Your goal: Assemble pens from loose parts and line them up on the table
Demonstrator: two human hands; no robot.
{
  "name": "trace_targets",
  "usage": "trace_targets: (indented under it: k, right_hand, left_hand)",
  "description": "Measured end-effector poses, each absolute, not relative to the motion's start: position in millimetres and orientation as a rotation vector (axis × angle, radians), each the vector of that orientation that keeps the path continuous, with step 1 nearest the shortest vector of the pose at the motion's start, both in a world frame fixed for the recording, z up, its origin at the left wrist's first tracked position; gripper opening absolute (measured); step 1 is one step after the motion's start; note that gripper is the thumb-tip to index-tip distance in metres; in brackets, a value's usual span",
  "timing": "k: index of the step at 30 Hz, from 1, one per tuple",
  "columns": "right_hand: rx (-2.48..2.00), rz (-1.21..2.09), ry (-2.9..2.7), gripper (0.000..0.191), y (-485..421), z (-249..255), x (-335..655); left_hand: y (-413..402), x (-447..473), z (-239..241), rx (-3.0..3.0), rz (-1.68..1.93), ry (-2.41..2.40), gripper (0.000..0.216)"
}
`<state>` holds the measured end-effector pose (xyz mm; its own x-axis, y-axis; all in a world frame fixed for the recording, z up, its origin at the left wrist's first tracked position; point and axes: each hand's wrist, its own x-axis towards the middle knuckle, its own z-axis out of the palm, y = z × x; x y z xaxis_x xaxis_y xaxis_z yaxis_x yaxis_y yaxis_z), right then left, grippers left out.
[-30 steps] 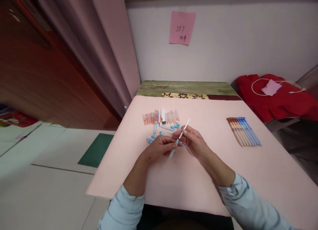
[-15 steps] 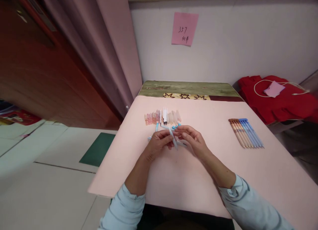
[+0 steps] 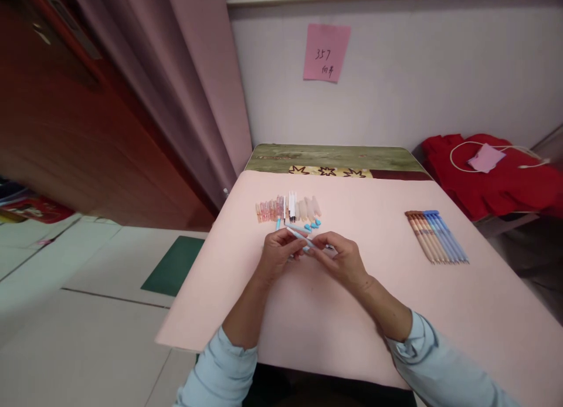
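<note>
My left hand [image 3: 277,254] is closed on a slim light blue pen barrel [image 3: 297,235], which slants down to the right. My right hand [image 3: 345,257] pinches the lower end of the same barrel, fingers pressed together and partly hiding it. Just beyond my hands lie several small bright blue pen caps [image 3: 313,225] and another light blue barrel [image 3: 278,223]. Behind them runs a row of pink and orange patterned pieces [image 3: 269,210], white refills with dark tips [image 3: 292,206] and pale translucent sleeves [image 3: 309,207]. More parts beneath my hands are mostly hidden.
On the right of the pink-covered table [image 3: 352,342], brown-topped and blue-topped pens [image 3: 435,237] lie side by side. Beyond the table's right side are a red cloth [image 3: 519,190] and a white cable. A pink note [image 3: 326,53] hangs on the wall.
The barrel has tilted from nearly upright to a flatter slant. My right hand has come in from loosely spread fingers to grip its lower end.
</note>
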<state>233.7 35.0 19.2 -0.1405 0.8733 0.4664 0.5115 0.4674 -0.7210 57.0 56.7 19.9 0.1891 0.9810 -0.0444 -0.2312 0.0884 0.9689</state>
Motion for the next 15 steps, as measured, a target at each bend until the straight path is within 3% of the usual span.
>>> trace_targets:
  k: [8, 15]
  right_hand:
    - [-1.628, 0.138, -1.631, 0.018, 62, 27, 303]
    - [-2.032, 0.358, -1.668, 0.02, 73, 18, 332]
  left_hand:
    - [72, 36, 20, 0.732, 1.682, 1.046, 0.037]
    - [81, 17, 18, 0.577, 1.824, 1.135, 0.037]
